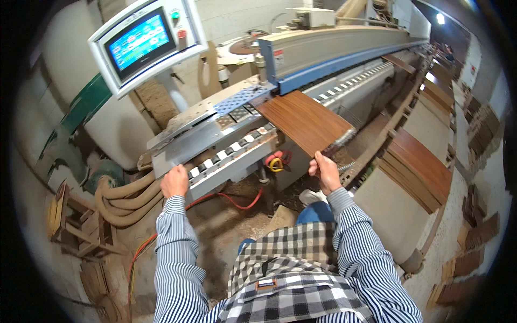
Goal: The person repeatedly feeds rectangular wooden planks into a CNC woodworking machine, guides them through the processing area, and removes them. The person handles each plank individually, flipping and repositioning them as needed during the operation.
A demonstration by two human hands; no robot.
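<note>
A brown wood-grain panel [307, 121] lies on the edge-banding machine, its far edge under the blue-edged pressure beam [334, 67]. My right hand [325, 172] is closed at the panel's near corner, with thumb and finger pinched on it. At the left, my left hand [175, 181] rests closed against the near end of the machine's metal infeed table [188, 153]. Its fingertips are hidden, so what they grip, if anything, does not show. Between the two hands runs a rail of black and white rollers [232, 147].
A control screen [141, 40] stands at the upper left. To the right, a conveyor [385, 207] carries stacked brown panels [417, 164]. Ribbed hoses [121, 202], a wooden stool [86, 226] and a red air line [237, 203] lie at the lower left. Yellow-and-red tape rolls [276, 163] hang below the panel.
</note>
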